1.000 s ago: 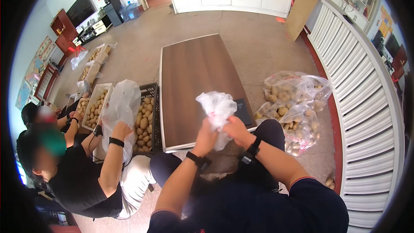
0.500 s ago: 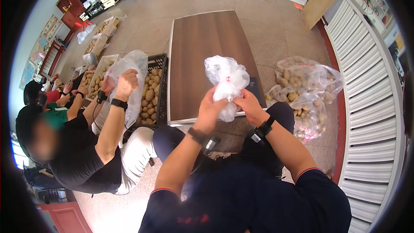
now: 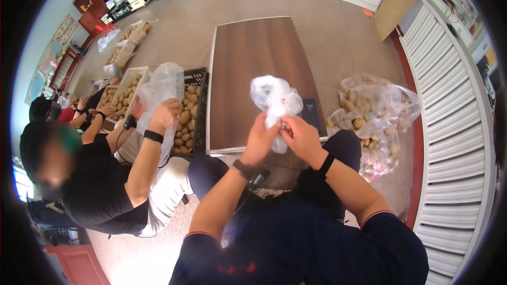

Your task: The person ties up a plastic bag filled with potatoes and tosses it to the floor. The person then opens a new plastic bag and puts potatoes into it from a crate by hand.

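Note:
A bunched white translucent plastic bag (image 3: pixel 276 95) with small red print is held above the near edge of the brown table (image 3: pixel 253 47). My left hand (image 3: pixel 260 140) pinches its gathered lower part from the left. From the right, my right hand (image 3: pixel 302 136) closes on the same part, its fingertips meeting those of the left. What lies inside the bunched plastic is not clear. Behind my right hand, a dark flat device (image 3: pixel 310 110) with lit digits rests on the table's right edge.
Left of the table stands a black crate (image 3: pixel 199 111) of potatoes. Beside it a co-worker (image 3: pixel 100 179) holds up another clear bag (image 3: pixel 161 89). Clear bags of potatoes (image 3: pixel 377 103) lie on the floor at right, near a white radiator (image 3: pixel 449 126).
My right hand has turned inward, bringing its fingers against my left fingertips. The bag has dropped slightly, and the co-worker's raised hand is lower.

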Motion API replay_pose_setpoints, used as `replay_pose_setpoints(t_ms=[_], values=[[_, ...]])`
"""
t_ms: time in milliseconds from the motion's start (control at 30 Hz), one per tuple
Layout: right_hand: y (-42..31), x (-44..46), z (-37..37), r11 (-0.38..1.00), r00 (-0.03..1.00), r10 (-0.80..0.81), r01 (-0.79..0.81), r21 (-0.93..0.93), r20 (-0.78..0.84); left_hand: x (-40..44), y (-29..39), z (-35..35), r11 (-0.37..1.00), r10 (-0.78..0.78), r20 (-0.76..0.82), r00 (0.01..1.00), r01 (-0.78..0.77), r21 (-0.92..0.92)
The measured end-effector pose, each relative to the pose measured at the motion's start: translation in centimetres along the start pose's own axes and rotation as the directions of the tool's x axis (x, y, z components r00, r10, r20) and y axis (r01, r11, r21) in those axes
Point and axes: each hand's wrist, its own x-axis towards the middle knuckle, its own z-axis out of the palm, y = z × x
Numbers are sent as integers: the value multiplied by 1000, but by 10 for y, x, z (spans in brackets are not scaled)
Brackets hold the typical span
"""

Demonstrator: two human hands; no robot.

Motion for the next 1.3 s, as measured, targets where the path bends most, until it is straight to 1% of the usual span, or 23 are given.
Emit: replay_pose_setpoints(t_ms=[67, 133, 200, 267, 300, 333, 367, 400, 433, 500, 567, 600, 733, 767, 800, 867, 1000, 1100, 1133, 1167, 1200, 1267, 1300], values=[[1, 0, 5, 998, 998, -47, 46, -49, -33, 0, -12, -2, 997, 49, -17, 999, -48, 68], [3, 1, 5, 986, 998, -22, 31, -161, 57, 1, -18, -1, 997, 57, -27, 998, -56, 51], [6, 1, 9, 985, 996, 16, -2, -173, 84, -2, -12, -3, 998, 37, -10, 999, -37, 48], [14, -1, 11, 991, 988, 99, -87, -103, 117, -9, -3, -2, 974, 65, 36, 997, -71, 216], [17, 0, 8, 991, 989, 95, -83, -104, 114, -11, 1, 1, 835, 263, 36, 964, -245, 493], [21, 3, 3, 986, 963, 167, -167, -17, 213, -11, 4, 2, 833, 268, 36, 963, -250, 493], [24, 5, 1, 964, 921, 227, -258, 60, 317, -13, 8, 4, 693, 350, 109, 930, -336, 638], [26, 5, 1, 965, 923, 224, -255, 60, 313, -15, 15, 5, 519, 412, 197, 889, -407, 751], [27, 4, 2, 955, 926, 223, -270, 121, 306, -17, 23, 6, 517, 416, 199, 887, -411, 751], [28, 2, 3, 943, 929, 219, -281, 181, 298, -22, 35, 7, 506, 305, 261, 916, -388, 771], [28, 1, 4, 851, 868, 292, -427, 305, 401, -21, 27, 10, 499, 306, 228, 924, -360, 788], [27, 0, 5, 851, 870, 291, -425, 307, 399, -20, 21, 12, 495, 304, 195, 933, -330, 804], [26, -7, 7, 692, 807, 316, -556, 461, 498, -17, 5, 12, 416, 322, 191, 927, -320, 851], [27, -8, 8, 628, 788, 317, -592, 506, 528, -17, 2, 10, 374, 355, 216, 910, -350, 859], [25, -7, 4, 627, 789, 317, -590, 509, 526, -15, 2, 8, 329, 386, 244, 890, -380, 865], [13, -6, -12, 376, 676, 333, -734, 565, 657, -9, -4, 0, 301, 398, 256, 881, -389, 871], [-2, -4, -38, 412, 721, 263, -685, 601, 641, 6, 1, -3, 280, 451, 281, 847, -433, 857], [4, 2, -50, 350, 746, 315, -666, 659, 587, 19, 6, 8, 335, 387, 304, 871, -440, 833], [17, 6, -54, 276, 758, 338, -647, 711, 558, 20, 12, 13, 334, 387, 309, 869, -445, 831], [32, 10, -62, 202, 769, 364, -617, 761, 526, 20, 19, 19, 399, 390, 275, 879, -430, 810], [42, 17, -76, 182, 755, 464, -593, 784, 463, 20, 28, 24, 463, 390, 242, 889, -416, 783], [64, 27, -114, 190, 786, 550, -448, 874, 283, 18, 41, 26, 519, 409, 204, 890, -410, 750], [78, 31, -134, 294, 781, 607, -394, 871, 149, 18, 44, 24, 575, 421, 154, 894, -394, 717]])
